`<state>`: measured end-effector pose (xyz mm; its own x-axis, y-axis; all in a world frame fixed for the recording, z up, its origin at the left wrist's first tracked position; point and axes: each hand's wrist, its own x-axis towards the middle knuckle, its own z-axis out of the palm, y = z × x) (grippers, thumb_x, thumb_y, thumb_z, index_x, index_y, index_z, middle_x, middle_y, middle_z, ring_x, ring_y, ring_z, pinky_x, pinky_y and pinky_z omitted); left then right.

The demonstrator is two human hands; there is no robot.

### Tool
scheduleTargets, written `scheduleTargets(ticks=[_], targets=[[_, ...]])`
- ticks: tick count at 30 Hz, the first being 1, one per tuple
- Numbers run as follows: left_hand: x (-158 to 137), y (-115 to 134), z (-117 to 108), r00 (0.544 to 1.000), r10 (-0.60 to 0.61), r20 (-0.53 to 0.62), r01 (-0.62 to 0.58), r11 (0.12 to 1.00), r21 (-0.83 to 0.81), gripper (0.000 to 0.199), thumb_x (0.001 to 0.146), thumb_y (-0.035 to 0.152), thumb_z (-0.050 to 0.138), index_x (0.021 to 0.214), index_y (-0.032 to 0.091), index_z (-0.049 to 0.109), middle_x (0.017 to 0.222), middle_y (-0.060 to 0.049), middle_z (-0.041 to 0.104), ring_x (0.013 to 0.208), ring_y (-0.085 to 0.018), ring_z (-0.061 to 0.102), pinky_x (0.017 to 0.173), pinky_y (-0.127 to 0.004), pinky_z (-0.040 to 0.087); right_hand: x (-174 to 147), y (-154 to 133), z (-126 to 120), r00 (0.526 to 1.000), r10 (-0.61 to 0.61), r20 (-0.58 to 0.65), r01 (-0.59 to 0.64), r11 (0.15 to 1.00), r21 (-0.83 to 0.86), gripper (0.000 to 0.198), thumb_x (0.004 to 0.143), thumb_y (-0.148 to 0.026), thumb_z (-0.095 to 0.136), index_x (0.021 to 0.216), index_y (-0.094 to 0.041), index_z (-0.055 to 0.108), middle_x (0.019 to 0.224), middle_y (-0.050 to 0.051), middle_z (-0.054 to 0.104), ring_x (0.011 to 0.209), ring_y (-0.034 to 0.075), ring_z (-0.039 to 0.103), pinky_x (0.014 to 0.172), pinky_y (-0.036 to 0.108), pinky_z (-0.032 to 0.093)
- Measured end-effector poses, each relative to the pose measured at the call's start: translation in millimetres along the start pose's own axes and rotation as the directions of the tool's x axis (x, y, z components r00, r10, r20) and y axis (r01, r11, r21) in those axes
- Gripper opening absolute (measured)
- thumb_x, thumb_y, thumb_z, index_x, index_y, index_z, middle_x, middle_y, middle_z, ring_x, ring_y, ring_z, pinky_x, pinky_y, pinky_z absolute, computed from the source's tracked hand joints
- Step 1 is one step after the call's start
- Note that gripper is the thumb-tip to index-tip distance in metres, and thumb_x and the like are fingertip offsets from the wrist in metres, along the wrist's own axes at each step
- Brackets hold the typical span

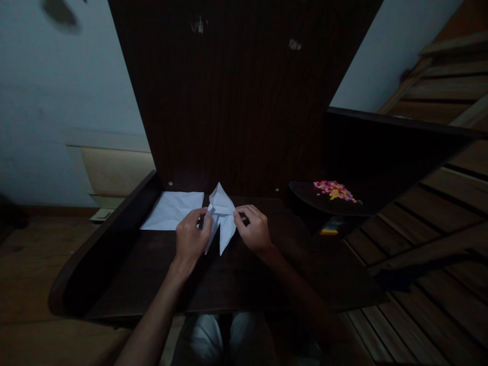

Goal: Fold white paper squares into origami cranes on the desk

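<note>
A folded white paper [224, 216], with a pointed top and two pointed flaps hanging at the bottom, is held between my hands above the dark desk. My left hand [191, 231] pinches its left edge between thumb and fingers. At the right edge, the thumb and fingers of my right hand [253, 226] close on the same paper. Just left of it, a flat white sheet with creases [171, 211] lies on the desk, partly behind my left hand.
The dark wooden desk [229, 290] has a raised left side panel [102, 249] and a tall back board [236, 101]. On a rounded corner shelf [316, 201] at right sits a pile of small colourful pieces [335, 190]. A slatted wooden structure [430, 218] stands beyond.
</note>
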<state>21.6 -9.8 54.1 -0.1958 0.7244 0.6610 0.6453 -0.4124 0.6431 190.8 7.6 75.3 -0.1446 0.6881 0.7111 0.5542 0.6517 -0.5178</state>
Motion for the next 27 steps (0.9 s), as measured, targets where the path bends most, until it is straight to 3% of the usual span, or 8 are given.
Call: scheduleTargets(ticks=[4,7,12,15,18,20,23,27], targets=[[3,0,-7,0.994,-0.102,0.044,0.106,0.989,-0.105,0.02,0.086,0.033,0.055,0.089,0.018,0.068,0.087,-0.006,0.072,0.076,-0.019,0.067,0.073,-0.031,0.053,2,6,-2,0.998,0.06,0.012,-0.06,0.998,0.008,0.017,0.086,-0.023,0.051,0.074,-0.019,0.063,0.074,0.005,0.065,0.068,0.017,0.059,0.065,0.029,0.047],[6,-4,-15,0.98,-0.177,0.095,0.192,0.965,-0.181,0.02,0.083,0.035,0.058,0.086,0.019,0.068,0.081,-0.003,0.071,0.073,-0.018,0.066,0.068,-0.028,0.051,5,15,-5,0.983,0.174,0.051,-0.179,0.975,0.132,0.017,0.085,-0.027,0.053,0.074,-0.018,0.063,0.071,0.002,0.064,0.063,0.015,0.059,0.059,0.026,0.047],[13,-15,-27,0.957,-0.223,0.185,0.272,0.914,-0.302,0.021,0.077,0.038,0.064,0.079,0.018,0.069,0.075,-0.002,0.07,0.07,-0.018,0.063,0.064,-0.027,0.048,14,33,-12,0.91,0.361,0.205,-0.415,0.803,0.428,0.02,0.077,-0.036,0.061,0.069,-0.018,0.061,0.065,-0.001,0.061,0.058,0.014,0.06,0.054,0.025,0.05],[17,-18,-30,0.945,-0.241,0.223,0.309,0.881,-0.359,0.02,0.073,0.038,0.067,0.075,0.018,0.07,0.073,-0.002,0.07,0.068,-0.018,0.061,0.064,-0.027,0.048,20,37,-16,0.863,0.38,0.334,-0.503,0.718,0.482,0.022,0.073,-0.039,0.064,0.068,-0.018,0.061,0.064,-0.001,0.061,0.057,0.013,0.06,0.053,0.025,0.051],[20,-19,-28,0.93,-0.304,0.208,0.363,0.852,-0.377,0.016,0.069,0.035,0.067,0.07,0.019,0.07,0.072,-0.002,0.069,0.068,-0.018,0.061,0.062,-0.027,0.047,21,35,-13,0.84,0.403,0.364,-0.542,0.667,0.512,0.024,0.074,-0.041,0.064,0.071,-0.017,0.061,0.067,0.001,0.064,0.06,0.014,0.062,0.054,0.025,0.052],[22,-20,-26,0.919,-0.363,0.155,0.395,0.84,-0.372,0.013,0.067,0.032,0.066,0.065,0.019,0.068,0.069,-0.001,0.068,0.068,-0.018,0.06,0.061,-0.026,0.046,16,28,-8,0.849,0.419,0.322,-0.528,0.663,0.531,0.026,0.078,-0.043,0.061,0.075,-0.018,0.06,0.076,0.003,0.067,0.06,0.013,0.062,0.053,0.025,0.052],[25,-24,-23,0.89,-0.442,0.116,0.451,0.811,-0.372,0.015,0.064,0.031,0.064,0.056,0.019,0.063,0.06,0.0,0.063,0.063,-0.016,0.056,0.058,-0.024,0.043,5,14,-2,0.917,0.361,0.168,-0.393,0.755,0.525,0.026,0.085,-0.044,0.053,0.082,-0.019,0.06,0.085,0.006,0.068,0.065,0.014,0.063,0.056,0.026,0.052],[24,-30,-21,0.809,-0.549,0.211,0.578,0.677,-0.455,0.021,0.06,0.036,0.065,0.054,0.017,0.057,0.052,0.003,0.053,0.051,-0.012,0.048,0.047,-0.022,0.036,-7,-5,-2,0.992,0.038,0.118,-0.069,0.959,0.276,0.021,0.08,-0.038,0.063,0.094,-0.021,0.062,0.097,0.007,0.066,0.088,0.02,0.062,0.075,0.033,0.053]])
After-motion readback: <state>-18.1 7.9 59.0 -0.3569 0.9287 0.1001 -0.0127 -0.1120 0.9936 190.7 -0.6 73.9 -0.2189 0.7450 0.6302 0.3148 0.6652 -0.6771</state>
